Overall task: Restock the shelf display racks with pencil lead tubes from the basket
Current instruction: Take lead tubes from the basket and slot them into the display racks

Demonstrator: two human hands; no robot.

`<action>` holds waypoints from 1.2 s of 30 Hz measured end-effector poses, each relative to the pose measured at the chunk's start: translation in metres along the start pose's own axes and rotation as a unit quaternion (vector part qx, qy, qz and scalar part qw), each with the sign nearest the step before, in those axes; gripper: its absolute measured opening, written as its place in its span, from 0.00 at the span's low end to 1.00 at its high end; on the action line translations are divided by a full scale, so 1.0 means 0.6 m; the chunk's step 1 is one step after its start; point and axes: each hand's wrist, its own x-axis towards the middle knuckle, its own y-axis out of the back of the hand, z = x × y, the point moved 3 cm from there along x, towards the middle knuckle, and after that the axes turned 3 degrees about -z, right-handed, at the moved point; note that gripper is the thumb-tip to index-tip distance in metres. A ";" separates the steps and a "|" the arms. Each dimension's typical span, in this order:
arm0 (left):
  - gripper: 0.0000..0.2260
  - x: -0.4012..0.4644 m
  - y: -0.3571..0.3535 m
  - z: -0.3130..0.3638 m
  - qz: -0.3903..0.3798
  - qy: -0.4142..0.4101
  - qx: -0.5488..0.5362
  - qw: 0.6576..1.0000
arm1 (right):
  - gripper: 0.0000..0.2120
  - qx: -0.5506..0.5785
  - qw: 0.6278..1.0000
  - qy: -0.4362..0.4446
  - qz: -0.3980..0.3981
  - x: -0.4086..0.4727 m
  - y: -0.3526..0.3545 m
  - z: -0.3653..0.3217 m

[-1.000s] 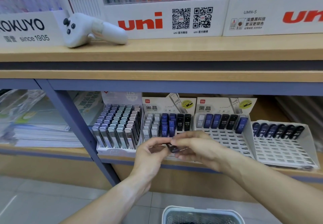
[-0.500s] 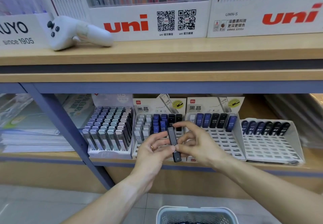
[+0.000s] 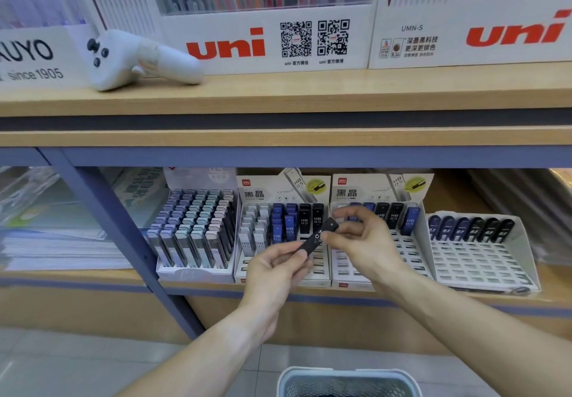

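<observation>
Tube (image 3: 316, 238) pinched between both hands' fingers (image 3: 297, 249)

Hidden and cropped items, shelf front

Basket (image 3: 348, 381): near half cut by the bottom edge, contents unreadable. Black lead tube (image 3: 317, 238): label partly covered by fingers (image 3: 332, 236). Second rack from right (image 3: 399, 251): near slots hidden behind right hand (image 3: 365, 242). Kokuyo sign (image 3: 31, 56): cropped left.

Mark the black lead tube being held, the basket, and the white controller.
black lead tube (image 3: 313, 240), head view, middle of barrel
basket (image 3: 349, 374), head view, far rim
white controller (image 3: 167, 61), head view, handle
</observation>
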 end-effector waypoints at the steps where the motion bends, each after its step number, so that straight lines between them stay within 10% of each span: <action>1: 0.09 0.000 0.000 -0.004 -0.004 0.003 0.019 1.000 | 0.16 0.003 1.000 0.010 0.013 0.003 0.001 -0.001; 12: 0.14 0.012 0.009 -0.005 0.027 -0.047 0.239 0.970 | 0.10 -0.259 0.942 0.206 0.049 0.033 -0.025 0.003; 36: 0.15 0.017 0.026 -0.006 -0.023 -0.030 0.262 0.964 | 0.19 -0.382 0.905 0.186 -0.022 0.033 -0.036 0.013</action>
